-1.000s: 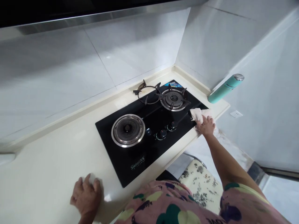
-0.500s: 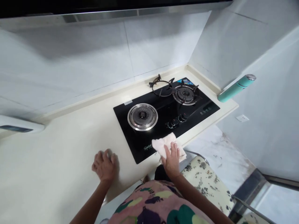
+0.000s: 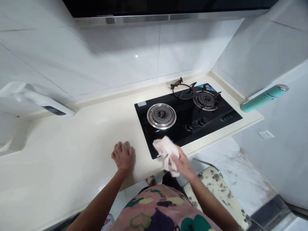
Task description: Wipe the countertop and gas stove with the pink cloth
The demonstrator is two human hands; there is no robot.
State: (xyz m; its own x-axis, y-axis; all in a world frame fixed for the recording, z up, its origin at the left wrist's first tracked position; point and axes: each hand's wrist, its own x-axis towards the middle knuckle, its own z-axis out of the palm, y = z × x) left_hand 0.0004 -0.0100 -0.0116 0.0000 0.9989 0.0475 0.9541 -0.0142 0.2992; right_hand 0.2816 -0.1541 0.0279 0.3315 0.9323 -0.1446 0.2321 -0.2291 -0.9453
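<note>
My right hand [image 3: 183, 163] grips a crumpled white cloth [image 3: 165, 150] at the front left corner of the black glass gas hob [image 3: 216, 117]. The cloth hangs partly over the counter's front edge. My left hand [image 3: 123, 156] rests on the cream countertop [image 3: 67, 154] just left of the hob, fingers curled under with nothing seen in them. The hob has a bare steel burner [image 3: 161, 115] on the left and a burner with its pan support [image 3: 206, 98] on the right. A loose pan support [image 3: 182, 89] lies behind, partly on the counter.
A teal bottle [image 3: 264, 98] stands on the counter's right end by the wall. A white appliance [image 3: 45, 104] lies at the back left near a sink recess [image 3: 9, 141]. A range hood [image 3: 168, 9] hangs above. A floral-cushioned stool [image 3: 216, 189] stands below right.
My right hand has drawn the cloth from the hob's right front edge leftwards along the front to its left corner, bunching it up. My left hand has stayed resting on the counter.
</note>
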